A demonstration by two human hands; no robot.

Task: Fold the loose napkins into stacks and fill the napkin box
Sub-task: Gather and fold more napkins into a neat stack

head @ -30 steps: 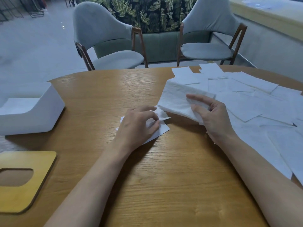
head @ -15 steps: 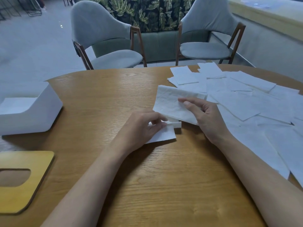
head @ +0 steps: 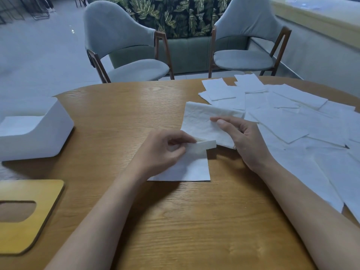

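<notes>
Left hand: the left hand (head: pixel 165 151) is curled, with thumb and forefinger pinching the turned-up far edge of a flat white paper napkin (head: pixel 187 170).
Flat napkin: it lies on the round wooden table with oak grain (head: pixel 175 221), directly before the person. Its far strip is folded back on itself.
Right hand: the right hand (head: pixel 245 139) pinches a crinkled white paper napkin (head: pixel 200 121), with the thumb stretched across its top and the fingers curled at its right edge.
Crinkled napkin: its near edge sits just beside the folded strip.
Loose napkins: a spread of loose white napkins (head: pixel 292 117) overlaps across the table's right side.
Box: a white rounded plastic napkin box (head: pixel 48 137) stands open at the table's left edge, with white napkins lying flat inside.
Lid: a yellow wooden lid with an oval slot (head: pixel 39 217) lies flat nearer the person, apart from the box.
Beyond: two grey upholstered chairs (head: pixel 126 45) stand at the far side, before a green leaf-print bench (head: pixel 175 12).
</notes>
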